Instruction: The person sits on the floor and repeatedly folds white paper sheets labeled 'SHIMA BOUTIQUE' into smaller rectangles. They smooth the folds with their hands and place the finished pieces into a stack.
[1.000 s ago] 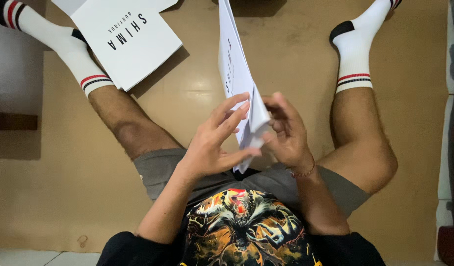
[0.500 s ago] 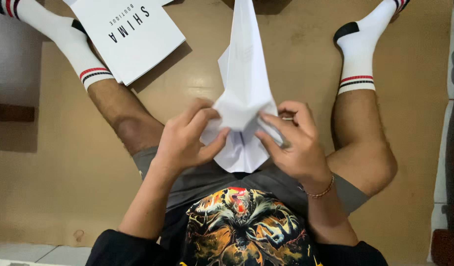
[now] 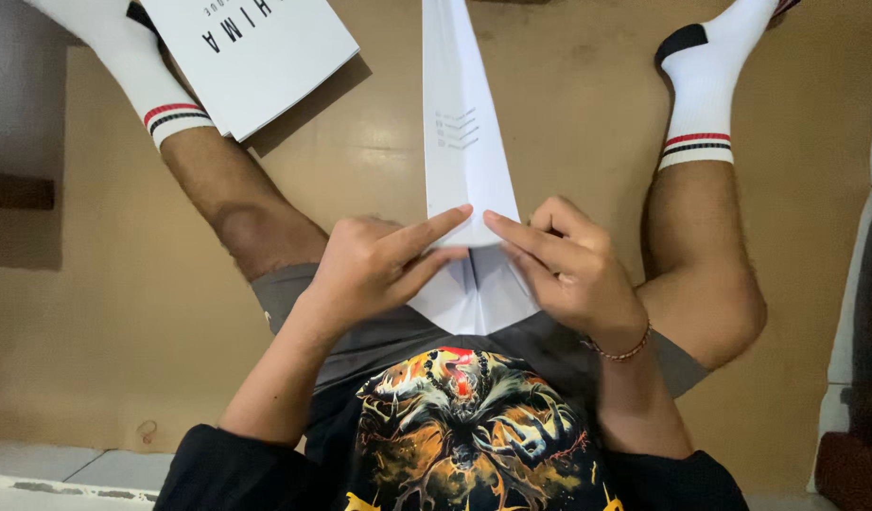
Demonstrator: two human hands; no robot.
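Warm, fairly dim indoor light falls from above onto my glossy tan tiled floor (image 3: 379, 142), leaving a soft glare patch there. The white printed booklet (image 3: 256, 57) casts a dark shadow toward me. Focus is sharp at centre; the corners darken and smear.

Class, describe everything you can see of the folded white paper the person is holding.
The folded white paper is a long, narrow shape tapering away from the person, creased down its middle, with faint printed lines on one panel. It is held over the lap. Left hand and right hand pinch it, index fingertips meeting on it.
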